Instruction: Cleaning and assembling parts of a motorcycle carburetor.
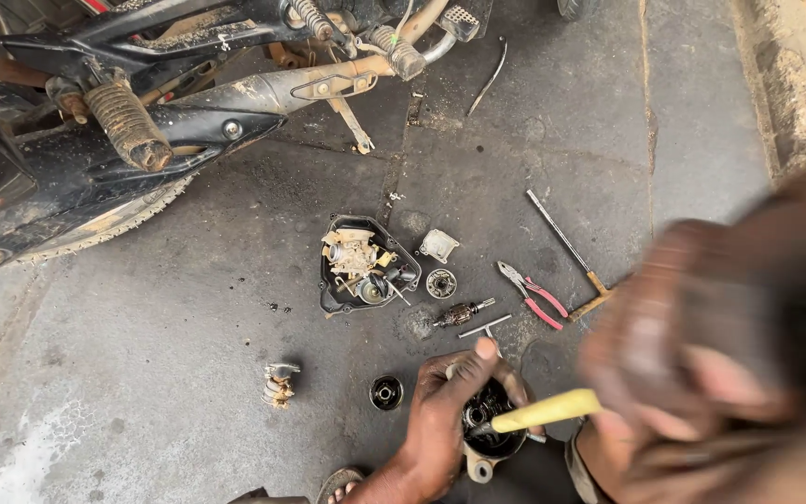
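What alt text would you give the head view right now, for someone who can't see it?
Seen from above, the left hand steadies a round dark motor housing on the concrete floor while the blurred right hand works a yellow-handled tool into it. Red-handled pliers, a T-handle wrench, a tray of parts and a motorcycle lie beyond.
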